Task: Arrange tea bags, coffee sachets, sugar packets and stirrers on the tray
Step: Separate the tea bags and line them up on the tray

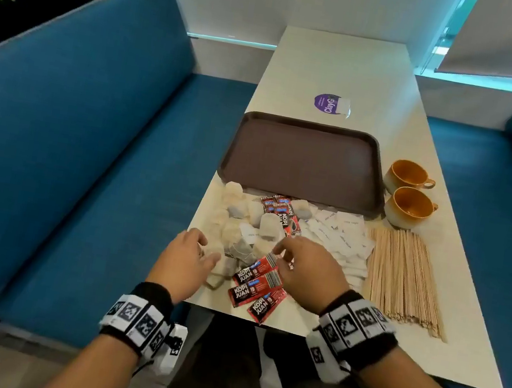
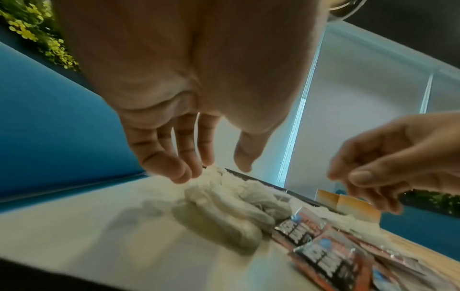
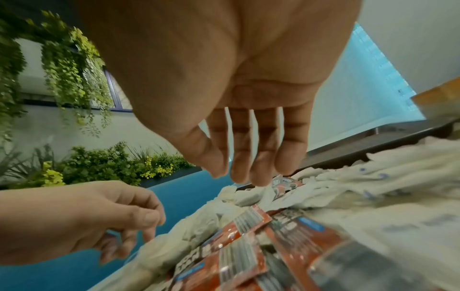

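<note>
From the head view, the tray (image 1: 303, 161) sits bare past the mixed pile; stirrers (image 1: 402, 277) lie long-ways toward it. In the left wrist view, the left hand (image 2: 189, 122) is loose, holding nothing, over tea bags (image 2: 224, 206). In the right wrist view, the right hand (image 3: 239, 118) is loose above coffee sachets (image 3: 248, 246). Best to pick one kind at a time.

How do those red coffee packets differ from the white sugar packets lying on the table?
The coffee sachets are red and black with bold white lettering; the sugar packets are plain white with small faint print. The coffee sachets lie in two clusters, one at the near table edge between the hands and one nearer the tray; the sugar packets form one spread beside the stirrers. Both are flat packets still on the table, none on the tray.
</note>
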Motion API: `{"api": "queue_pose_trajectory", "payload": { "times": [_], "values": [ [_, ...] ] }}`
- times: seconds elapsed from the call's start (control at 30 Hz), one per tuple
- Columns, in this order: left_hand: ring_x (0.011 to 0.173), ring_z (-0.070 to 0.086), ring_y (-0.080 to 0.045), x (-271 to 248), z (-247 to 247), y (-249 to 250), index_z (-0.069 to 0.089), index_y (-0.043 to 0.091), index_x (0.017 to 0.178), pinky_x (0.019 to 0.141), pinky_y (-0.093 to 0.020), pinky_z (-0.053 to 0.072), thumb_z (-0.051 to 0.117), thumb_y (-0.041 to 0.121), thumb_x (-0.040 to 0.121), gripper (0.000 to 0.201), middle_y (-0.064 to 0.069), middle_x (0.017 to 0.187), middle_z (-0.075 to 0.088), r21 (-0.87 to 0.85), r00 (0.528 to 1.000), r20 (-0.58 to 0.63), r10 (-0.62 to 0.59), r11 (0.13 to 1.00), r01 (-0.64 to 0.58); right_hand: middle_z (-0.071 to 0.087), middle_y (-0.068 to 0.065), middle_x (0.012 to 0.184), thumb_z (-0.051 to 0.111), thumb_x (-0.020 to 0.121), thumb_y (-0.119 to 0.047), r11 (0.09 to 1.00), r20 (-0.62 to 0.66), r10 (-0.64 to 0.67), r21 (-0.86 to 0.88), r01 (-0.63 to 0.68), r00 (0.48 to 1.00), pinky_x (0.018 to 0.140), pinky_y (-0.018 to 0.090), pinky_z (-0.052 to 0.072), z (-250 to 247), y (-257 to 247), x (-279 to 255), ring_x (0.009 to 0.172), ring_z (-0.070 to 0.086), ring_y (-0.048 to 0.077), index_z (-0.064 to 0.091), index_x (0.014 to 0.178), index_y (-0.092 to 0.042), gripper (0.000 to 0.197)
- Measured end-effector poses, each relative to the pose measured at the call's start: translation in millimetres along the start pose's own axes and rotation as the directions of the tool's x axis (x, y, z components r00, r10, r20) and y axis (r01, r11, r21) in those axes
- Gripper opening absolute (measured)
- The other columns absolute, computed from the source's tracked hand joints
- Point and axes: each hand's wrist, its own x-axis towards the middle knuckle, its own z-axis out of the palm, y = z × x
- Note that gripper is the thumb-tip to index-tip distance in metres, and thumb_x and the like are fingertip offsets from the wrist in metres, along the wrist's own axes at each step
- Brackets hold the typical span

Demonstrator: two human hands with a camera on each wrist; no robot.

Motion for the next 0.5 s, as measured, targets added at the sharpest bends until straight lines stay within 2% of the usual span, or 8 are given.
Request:
{"api": "queue_pose_trajectory", "payload": {
  "times": [0.07,0.13,0.23,0.33,0.4,0.5],
  "values": [
    [0.095,0.057,-0.018,3,4,1,0.054,0.022,0.108,0.083,-0.036,0.049,0.068,0.044,0.092,0.03,0.005,0.101,0.056,0.087,0.999,0.045,-0.022,0.996,0.018,0.065,-0.007,0.109,0.056,0.096,-0.027,0.997,-0.006,0.072,0.024,-0.072,0.997,0.087,0.039,0.056,4,1,23,0.096,0.063,0.014,0.063,0.116,-0.029,0.021],
    [0.092,0.057,-0.017,3,10,1,0.054,0.023,0.107,0.08,-0.033,0.048,0.072,0.041,0.089,0.031,0.006,0.1,0.056,0.104,0.998,0.066,-0.021,0.994,0.014,0.066,-0.002,0.119,0.057,0.097,-0.026,0.992,0.017,0.124,0.03,-0.124,0.992,0.091,0.04,0.055,6,1,46,0.102,0.065,0.018,0.061,0.125,-0.025,0.029],
    [0.084,0.054,-0.013,6,15,-1,0.054,0.025,0.103,0.072,-0.029,0.044,0.074,0.032,0.089,0.026,0.008,0.093,0.055,0.018,0.999,0.052,-0.011,1.0,0.01,0.061,0.006,0.135,0.055,0.1,-0.029,0.986,0.032,0.165,0.021,-0.166,0.986,0.099,0.041,0.052,9,7,74,0.116,0.063,0.025,0.053,0.141,-0.019,0.042],
    [0.08,0.054,-0.013,7,16,0,0.057,0.024,0.098,0.071,-0.031,0.047,0.072,0.022,0.089,0.017,0.007,0.09,0.056,-0.054,0.999,0.031,0.007,0.999,-0.006,0.059,0.008,0.137,0.057,0.1,-0.035,0.985,0.031,0.174,-0.022,-0.174,0.984,0.102,0.043,0.05,13,14,91,0.125,0.056,0.027,0.05,0.142,-0.018,0.046],
    [0.083,0.056,-0.014,8,14,1,0.059,0.023,0.095,0.072,-0.03,0.048,0.069,0.017,0.091,0.012,0.007,0.093,0.059,-0.067,1.0,0.017,0.024,0.997,-0.023,0.058,0.005,0.137,0.062,0.097,-0.033,0.986,0.055,0.165,0.001,-0.166,0.985,0.099,0.04,0.05,14,16,96,0.12,0.058,0.024,0.053,0.14,-0.022,0.045],
    [0.081,0.06,-0.019,10,9,3,0.06,0.022,0.09,0.072,-0.034,0.052,0.066,0.018,0.094,0.008,0.005,0.088,0.064,-0.095,1.0,0.019,0.011,0.995,-0.009,0.057,-0.002,0.129,0.069,0.093,-0.029,0.99,0.044,0.137,0.032,-0.138,0.99,0.089,0.032,0.051,16,18,97,0.102,0.06,0.016,0.063,0.124,-0.029,0.032]
  ]
}}
